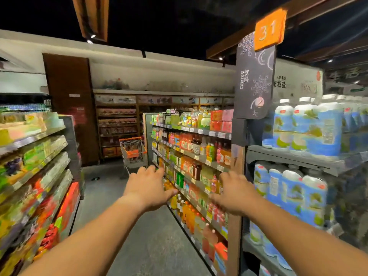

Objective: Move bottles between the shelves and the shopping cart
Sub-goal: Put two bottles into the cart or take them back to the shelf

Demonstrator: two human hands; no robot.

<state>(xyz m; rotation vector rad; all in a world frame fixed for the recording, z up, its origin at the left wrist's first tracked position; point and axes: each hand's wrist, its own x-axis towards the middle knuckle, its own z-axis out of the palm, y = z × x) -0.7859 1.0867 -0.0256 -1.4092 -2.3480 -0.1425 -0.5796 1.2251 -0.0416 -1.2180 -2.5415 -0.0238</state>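
Both hands were out in front of me, empty: my left hand (146, 187) and my right hand (235, 193) had fingers spread and relaxed, gripping nothing. I stood in the drinks aisle under the orange sign marked 31 (270, 29). Juice bottles (190, 145) lined the shelves (191, 154) along my right, white-capped bottles (302, 126) on the end unit nearer me. My shopping cart (133, 150) waited well apart, at the far corner of those shelves. By my reckoning I was between loads; next I needed to close on the cart or pick a bottle.
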